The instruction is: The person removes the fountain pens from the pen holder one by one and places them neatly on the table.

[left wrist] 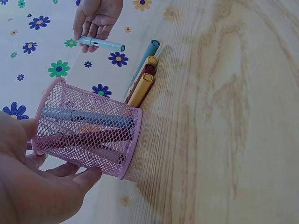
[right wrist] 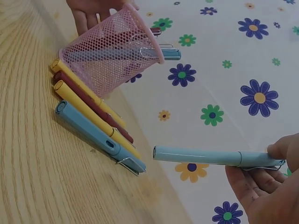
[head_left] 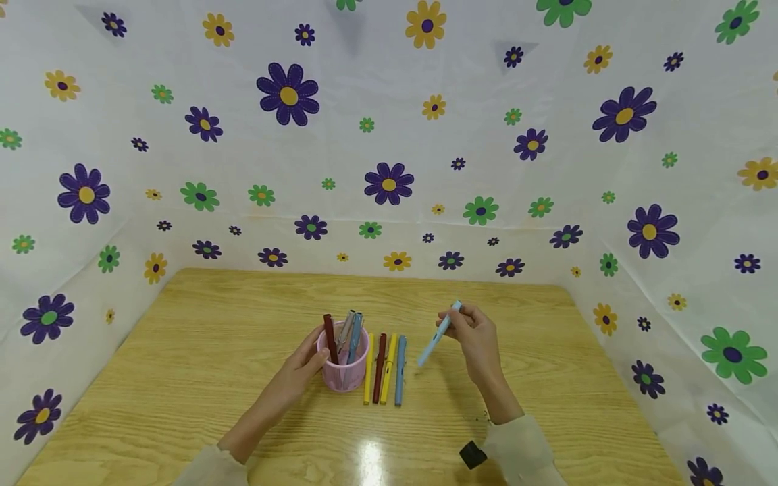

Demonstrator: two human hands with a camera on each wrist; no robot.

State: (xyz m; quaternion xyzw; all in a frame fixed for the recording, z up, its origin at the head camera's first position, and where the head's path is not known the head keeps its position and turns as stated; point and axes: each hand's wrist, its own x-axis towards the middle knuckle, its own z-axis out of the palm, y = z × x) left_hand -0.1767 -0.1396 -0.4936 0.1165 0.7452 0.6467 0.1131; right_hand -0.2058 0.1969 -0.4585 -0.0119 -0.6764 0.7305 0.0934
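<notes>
My left hand (head_left: 300, 368) grips the side of a pink mesh pen cup (left wrist: 88, 128), thumb at the near rim and fingers around the far side. Inside the cup lean a dark red pen (head_left: 330, 337), a grey pen (head_left: 345, 329) and a blue pen (head_left: 355, 337). To the right of the cup, my right hand (head_left: 477, 341) pinches a light blue pen (right wrist: 196, 156) by its capped end, the barrel slanting down toward the table. Between the hands lie a blue pen (right wrist: 96, 133), two yellow pens (head_left: 389, 368) and a dark red pen (head_left: 379, 368), side by side.
The wooden table (head_left: 243, 317) carries everything. A white cloth with printed flowers (head_left: 389, 135) stands as a wall at the back and both sides. By the right sleeve (head_left: 516, 445) is a small black object (head_left: 472, 454).
</notes>
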